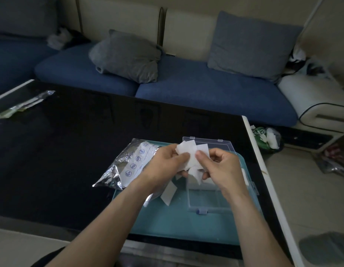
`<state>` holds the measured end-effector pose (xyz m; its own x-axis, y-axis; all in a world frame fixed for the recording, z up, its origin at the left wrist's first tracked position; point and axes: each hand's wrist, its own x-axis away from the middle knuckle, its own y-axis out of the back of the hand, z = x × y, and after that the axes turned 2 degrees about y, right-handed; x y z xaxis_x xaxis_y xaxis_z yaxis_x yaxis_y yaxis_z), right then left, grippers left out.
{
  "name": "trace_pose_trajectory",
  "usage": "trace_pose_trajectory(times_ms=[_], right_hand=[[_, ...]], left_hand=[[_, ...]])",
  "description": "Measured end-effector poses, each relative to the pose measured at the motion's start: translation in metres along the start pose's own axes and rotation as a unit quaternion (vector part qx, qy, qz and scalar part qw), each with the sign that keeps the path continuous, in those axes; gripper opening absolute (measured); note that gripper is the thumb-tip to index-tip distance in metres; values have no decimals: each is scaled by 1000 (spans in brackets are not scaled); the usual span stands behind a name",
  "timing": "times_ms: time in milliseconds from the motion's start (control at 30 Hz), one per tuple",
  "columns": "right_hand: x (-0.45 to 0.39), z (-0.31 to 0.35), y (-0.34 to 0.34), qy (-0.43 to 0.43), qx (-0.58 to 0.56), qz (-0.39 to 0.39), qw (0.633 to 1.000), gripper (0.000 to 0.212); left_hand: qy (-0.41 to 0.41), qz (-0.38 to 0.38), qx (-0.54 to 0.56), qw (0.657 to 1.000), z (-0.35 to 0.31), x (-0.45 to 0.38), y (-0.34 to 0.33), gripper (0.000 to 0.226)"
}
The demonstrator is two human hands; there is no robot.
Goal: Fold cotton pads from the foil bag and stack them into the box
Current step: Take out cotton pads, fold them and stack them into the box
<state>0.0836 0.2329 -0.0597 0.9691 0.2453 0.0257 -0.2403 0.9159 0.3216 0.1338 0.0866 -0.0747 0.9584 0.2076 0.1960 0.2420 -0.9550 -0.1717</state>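
Observation:
Both hands hold white cotton pads (pixel 190 153) above the clear plastic box (pixel 207 207). My left hand (pixel 165 160) grips the pads from the left, thumb on top. My right hand (pixel 219 164) pinches them from the right between thumb and fingers. The box stands open on a teal tray (pixel 167 224), with its lid (pixel 223 144) raised at the back and white pads (pixel 205 185) stacked in its far end. A loose pad (pixel 168 193) lies on the tray under my left wrist. The silver foil bag (pixel 127 164) rests left of my hands, half on the tray.
The tray sits near the front right corner of a black glossy table (pixel 71 151). Another foil wrapper (pixel 24 105) lies at the table's far left. A blue sofa (pixel 196 83) with grey cushions runs behind. A bin with white scraps (pixel 267 139) stands on the floor at right.

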Motion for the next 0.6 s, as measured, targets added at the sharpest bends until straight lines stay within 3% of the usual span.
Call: trace_pose_trajectory(times_ms=[133, 233, 333, 600], right_hand=[[-2, -1, 15, -10, -27, 12, 1000, 16], [-4, -3, 21, -40, -103, 13, 994, 15], [-5, -4, 8, -75, -148, 25, 986, 21], [-4, -10, -17, -34, -77, -61, 995, 34]], left_hand=[[-20, -79, -83, 993, 2, 0, 5, 12], [-35, -98, -132, 986, 1, -1, 6, 16], [-40, -72, -132, 988, 2, 0, 2, 14], [3, 11, -35, 999, 6, -3, -4, 9]])
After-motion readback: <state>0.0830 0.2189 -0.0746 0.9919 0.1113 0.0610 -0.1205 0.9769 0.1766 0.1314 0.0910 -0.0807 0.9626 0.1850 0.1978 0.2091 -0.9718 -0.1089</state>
